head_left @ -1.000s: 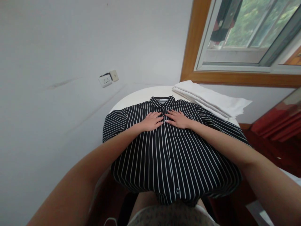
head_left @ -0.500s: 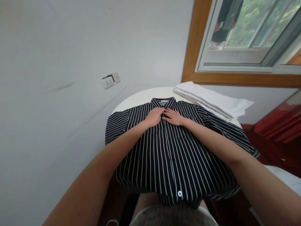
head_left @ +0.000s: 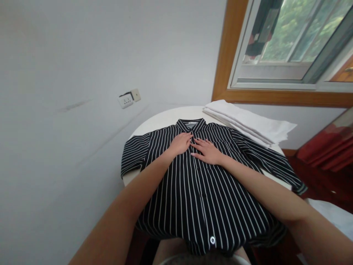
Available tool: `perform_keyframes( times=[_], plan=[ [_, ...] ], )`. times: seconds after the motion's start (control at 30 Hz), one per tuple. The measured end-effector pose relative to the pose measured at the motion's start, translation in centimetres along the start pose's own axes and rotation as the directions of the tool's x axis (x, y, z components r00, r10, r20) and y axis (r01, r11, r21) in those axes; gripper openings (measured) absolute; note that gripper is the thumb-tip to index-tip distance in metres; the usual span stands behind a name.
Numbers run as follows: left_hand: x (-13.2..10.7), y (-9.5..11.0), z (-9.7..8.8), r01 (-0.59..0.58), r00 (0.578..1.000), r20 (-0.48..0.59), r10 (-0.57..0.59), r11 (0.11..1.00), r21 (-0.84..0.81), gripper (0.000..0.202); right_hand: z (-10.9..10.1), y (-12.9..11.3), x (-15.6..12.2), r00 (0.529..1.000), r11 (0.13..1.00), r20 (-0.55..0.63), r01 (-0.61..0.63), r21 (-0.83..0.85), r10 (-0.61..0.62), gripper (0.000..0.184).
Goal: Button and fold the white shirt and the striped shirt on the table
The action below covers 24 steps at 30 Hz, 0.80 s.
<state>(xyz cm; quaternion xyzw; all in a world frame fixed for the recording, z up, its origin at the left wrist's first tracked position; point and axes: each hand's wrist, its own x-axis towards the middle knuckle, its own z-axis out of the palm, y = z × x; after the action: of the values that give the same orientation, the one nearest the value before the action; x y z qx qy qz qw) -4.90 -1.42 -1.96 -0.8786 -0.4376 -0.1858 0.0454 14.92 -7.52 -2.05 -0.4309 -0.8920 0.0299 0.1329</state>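
The near hem of a black-and-white striped shirt (head_left: pixel 193 191), marked by a pale button (head_left: pixel 212 240), is let droop toward the person's legs; the rest of the shirt is spread front-up over a round white table (head_left: pixel 162 117), its right sleeve reaching past the edge; on the upper chest the right hand (head_left: pixel 207 151) is laid flat with fingers spread, and just beyond it, to the left, the left hand (head_left: pixel 180 143) is laid palm down with fingers closer together; nothing is gripped by either; for a smooth front, pressure is probably best spread through both palms and drawn outward from the button line, so that the drooping hem is not dragged nearer; at the far side the collar (head_left: pixel 199 126) is left upright-shaped; no container can be made out, though folded white cloth (head_left: pixel 245 121) is borne by the table, far right.
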Motion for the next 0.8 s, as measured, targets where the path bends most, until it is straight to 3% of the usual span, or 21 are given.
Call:
perform_keyframes(
  times=[0.23, 0.3, 0.37, 0.47, 0.6, 0.67, 0.8],
  plan=[
    [-0.2, 0.6, -1.2, 0.042, 0.994, -0.103, -0.039, 0.999, 0.024, 0.035, 0.0, 0.0, -0.2, 0.996, 1.000, -0.092, 0.001, 0.021, 0.001, 0.062],
    [-0.3, -0.8, -2.5, 0.088, 0.991, -0.109, -0.083, 0.996, 0.035, 0.036, 0.1, 0.1, -0.2, 0.994, 0.999, -0.105, -0.003, 0.037, 0.007, 0.060],
    [-0.9, -3.5, -4.4, 0.201, 0.977, -0.086, -0.193, 0.975, 0.099, 0.035, 0.2, 0.2, -0.2, 0.994, 0.999, -0.108, 0.003, 0.047, 0.002, 0.058],
    [-3.2, -9.2, -7.6, 0.421, 0.896, 0.004, -0.445, 0.851, 0.313, 0.036, 0.3, 0.4, -0.1, 0.994, 0.999, -0.105, 0.014, 0.051, -0.008, 0.057],
    [-7.8, -15.6, -10.7, 0.504, 0.741, 0.182, -0.647, 0.714, 0.486, 0.044, 0.5, 0.6, 0.0, 0.994, 0.999, -0.111, 0.021, 0.047, -0.015, 0.057],
    [-9.5, -17.4, -11.3, 0.523, 0.697, 0.228, -0.680, 0.700, 0.486, 0.045, 0.6, 0.7, 0.0, 0.993, 0.999, -0.113, 0.021, 0.046, -0.016, 0.056],
    [-10.8, -18.8, -11.7, 0.559, 0.667, 0.274, -0.693, 0.709, 0.430, 0.045, 0.5, 0.7, 0.0, 0.994, 0.999, -0.107, 0.020, 0.049, -0.015, 0.057]
  ],
)
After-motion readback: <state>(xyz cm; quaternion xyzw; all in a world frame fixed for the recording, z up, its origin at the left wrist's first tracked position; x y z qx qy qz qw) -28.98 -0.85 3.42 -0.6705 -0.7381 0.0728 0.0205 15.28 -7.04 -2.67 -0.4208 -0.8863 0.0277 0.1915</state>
